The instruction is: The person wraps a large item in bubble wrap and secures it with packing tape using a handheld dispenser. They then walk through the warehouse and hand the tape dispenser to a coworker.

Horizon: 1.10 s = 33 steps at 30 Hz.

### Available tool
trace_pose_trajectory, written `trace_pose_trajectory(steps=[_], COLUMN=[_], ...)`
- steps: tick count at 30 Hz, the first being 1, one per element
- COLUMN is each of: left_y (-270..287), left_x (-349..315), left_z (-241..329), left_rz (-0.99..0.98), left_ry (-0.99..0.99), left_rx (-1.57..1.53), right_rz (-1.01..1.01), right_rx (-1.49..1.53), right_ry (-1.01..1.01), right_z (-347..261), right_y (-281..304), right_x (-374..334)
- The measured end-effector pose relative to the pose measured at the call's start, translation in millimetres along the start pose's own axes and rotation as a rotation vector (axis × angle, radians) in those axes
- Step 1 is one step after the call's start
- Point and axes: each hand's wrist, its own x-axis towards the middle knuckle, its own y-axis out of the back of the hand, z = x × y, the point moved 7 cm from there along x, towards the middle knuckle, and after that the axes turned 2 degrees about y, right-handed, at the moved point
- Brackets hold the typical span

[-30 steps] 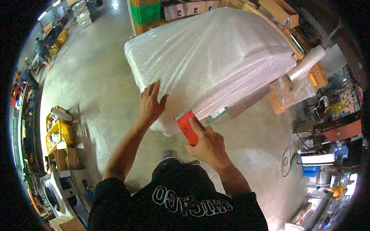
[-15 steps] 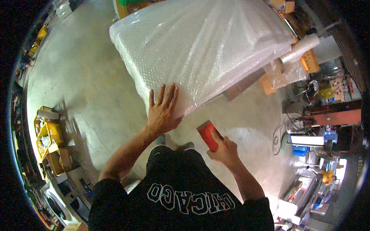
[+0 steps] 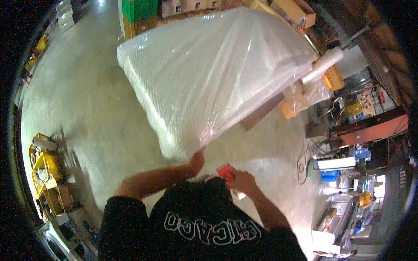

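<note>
Bubble wrap (image 3: 187, 82), in one bulky bundle, fills the upper middle of the frame, and we have our left hand (image 3: 198, 162) at its nearest corner, seemingly to steady it; those fingers are hidden, so we can't tell their pose. Lower centre, our right hand (image 3: 244, 182) has its fingers curled round a red tool (image 3: 225, 171), apart from the wrap, perhaps to spare it; the wrap lies up-frame of both hands.
</note>
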Motion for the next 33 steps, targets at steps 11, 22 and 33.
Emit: trace_pose_trajectory(steps=[11,22,33], left_y=[185.0,216.2,310.4], left_x=[-44.5,1.5,-78.3], left_z=[-76.7,-70.4,-151.9], left_rz=[0.102,0.446,0.848], left_ry=[0.075,0.201,0.289], left_rx=[-2.343,-2.461,-2.452], right_rz=[0.863,0.643,0.333], right_rx=[0.448,0.391,0.872], right_ry=[0.744,0.857,0.172], right_z=[47.2,118.5,203.3], right_y=[106.9,150.1,120.8], right_x=[-55.9,-26.6,46.4])
